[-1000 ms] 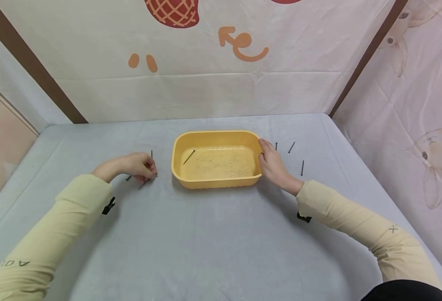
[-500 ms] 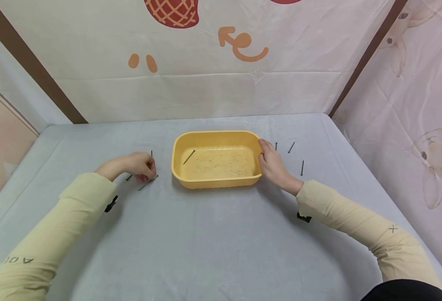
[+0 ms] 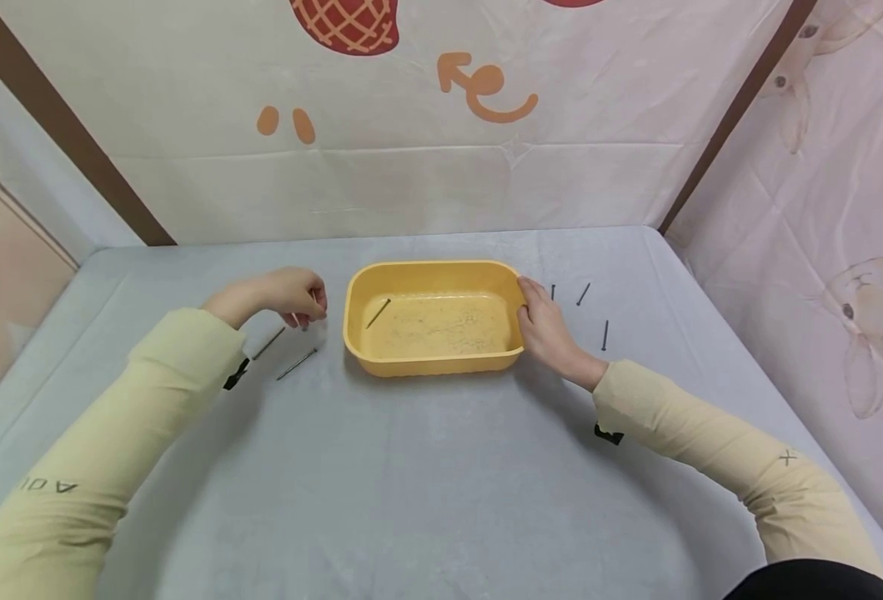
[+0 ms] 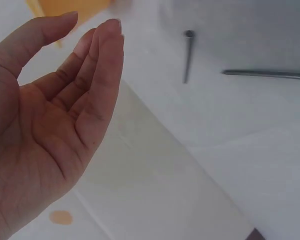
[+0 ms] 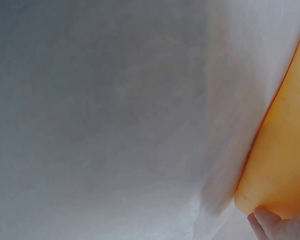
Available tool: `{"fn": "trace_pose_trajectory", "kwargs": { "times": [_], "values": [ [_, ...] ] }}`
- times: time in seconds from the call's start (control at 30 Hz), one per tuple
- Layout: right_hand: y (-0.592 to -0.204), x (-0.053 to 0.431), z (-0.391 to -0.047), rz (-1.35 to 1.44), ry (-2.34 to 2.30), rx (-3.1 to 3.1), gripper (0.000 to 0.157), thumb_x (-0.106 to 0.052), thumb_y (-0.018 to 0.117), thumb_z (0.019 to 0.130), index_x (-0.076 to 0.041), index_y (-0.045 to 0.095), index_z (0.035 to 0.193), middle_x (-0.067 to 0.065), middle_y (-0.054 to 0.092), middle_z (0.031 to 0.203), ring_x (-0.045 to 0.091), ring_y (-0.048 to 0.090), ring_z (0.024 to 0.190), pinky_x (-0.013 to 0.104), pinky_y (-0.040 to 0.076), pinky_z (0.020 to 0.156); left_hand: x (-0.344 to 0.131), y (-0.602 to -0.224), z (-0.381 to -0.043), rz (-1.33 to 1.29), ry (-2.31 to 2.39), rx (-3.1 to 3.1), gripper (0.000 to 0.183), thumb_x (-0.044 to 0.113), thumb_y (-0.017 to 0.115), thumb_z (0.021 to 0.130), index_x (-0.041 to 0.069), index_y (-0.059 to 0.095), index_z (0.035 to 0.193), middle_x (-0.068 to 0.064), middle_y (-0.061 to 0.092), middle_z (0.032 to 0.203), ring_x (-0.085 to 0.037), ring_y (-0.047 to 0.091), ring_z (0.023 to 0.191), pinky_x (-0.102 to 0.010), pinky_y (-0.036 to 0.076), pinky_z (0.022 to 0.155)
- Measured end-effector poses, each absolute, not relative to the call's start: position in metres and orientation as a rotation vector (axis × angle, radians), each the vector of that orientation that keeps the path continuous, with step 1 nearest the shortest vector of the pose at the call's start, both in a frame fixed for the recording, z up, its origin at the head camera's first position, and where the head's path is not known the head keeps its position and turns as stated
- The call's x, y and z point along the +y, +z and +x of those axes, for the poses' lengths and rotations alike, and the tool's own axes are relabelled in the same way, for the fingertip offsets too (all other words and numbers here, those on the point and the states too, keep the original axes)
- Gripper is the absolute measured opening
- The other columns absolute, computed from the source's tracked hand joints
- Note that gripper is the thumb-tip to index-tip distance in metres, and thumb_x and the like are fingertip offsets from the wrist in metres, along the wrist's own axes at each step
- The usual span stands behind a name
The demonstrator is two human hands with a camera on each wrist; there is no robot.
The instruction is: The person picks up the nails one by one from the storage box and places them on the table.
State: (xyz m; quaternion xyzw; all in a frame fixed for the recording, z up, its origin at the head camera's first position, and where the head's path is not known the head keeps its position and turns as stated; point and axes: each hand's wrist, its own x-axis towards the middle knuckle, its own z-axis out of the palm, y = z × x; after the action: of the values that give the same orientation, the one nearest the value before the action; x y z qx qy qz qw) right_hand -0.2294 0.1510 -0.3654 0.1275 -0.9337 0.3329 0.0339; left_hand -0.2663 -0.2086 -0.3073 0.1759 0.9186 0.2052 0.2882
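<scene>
A yellow plastic basin point(image 3: 433, 365) sits mid-table with one dark nail point(image 3: 378, 313) inside. My right hand point(image 3: 549, 333) holds the basin's right end, the thumb at the rim. In the right wrist view, fingertips point(image 5: 265, 216) rest against its outer wall. Left of the basin, my left hand point(image 3: 291, 296) hovers low over the table, fingers bent. A small dark tip, like a nail's end, shows beneath its fingertips. In the left wrist view thumb and fingers stand apart. Two nails, one angled point(image 3: 268, 343) and one nearer me point(image 3: 296, 364), lie below this hand.
To the right of the basin lie three more nails: a short-looking one point(image 3: 553, 292), a slanted one point(image 3: 584, 293) and one nearer the edge point(image 3: 604, 335). A pale blue-grey cloth point(image 3: 426, 483) covers the table. Printed curtains point(image 3: 411, 183) stand behind and beside it.
My left hand has left the slanted nails and moved away from me, slightly right, over the farther nail. Those two nails now show in full. The right hand and basin have stayed put.
</scene>
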Motion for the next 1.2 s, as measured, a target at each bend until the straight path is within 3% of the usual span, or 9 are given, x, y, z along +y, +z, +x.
{"fn": "trace_pose_trajectory", "kwargs": {
  "times": [0.77, 1.2],
  "values": [
    [-0.366, 0.150, -0.227, 0.394, 1.023, -2.865, 0.046, -0.003, 0.030, 0.094, 0.009, 0.024, 0.139, 0.023, 0.026, 0.144, 0.031, 0.023, 0.134, 0.042, 0.022, 0.109, -0.157, -0.264, -0.276, 0.301, 0.585, 2.599, 0.018, 0.010, 0.053, 0.087, -0.006, 0.058, 0.093, -0.011, 0.060, 0.075, -0.018, 0.058, 0.065, -0.030, 0.054, 0.066],
    [-0.367, 0.151, -0.227, 0.401, 1.021, -2.862, 0.046, -0.004, 0.030, 0.095, 0.008, 0.024, 0.139, 0.023, 0.025, 0.144, 0.030, 0.022, 0.134, 0.042, 0.022, 0.109, -0.132, -0.260, -0.278, 0.210, 0.612, 2.630, 0.017, 0.011, 0.057, 0.085, -0.004, 0.060, 0.080, -0.006, 0.058, 0.065, -0.015, 0.059, 0.060, -0.024, 0.053, 0.059]
  ]
}}
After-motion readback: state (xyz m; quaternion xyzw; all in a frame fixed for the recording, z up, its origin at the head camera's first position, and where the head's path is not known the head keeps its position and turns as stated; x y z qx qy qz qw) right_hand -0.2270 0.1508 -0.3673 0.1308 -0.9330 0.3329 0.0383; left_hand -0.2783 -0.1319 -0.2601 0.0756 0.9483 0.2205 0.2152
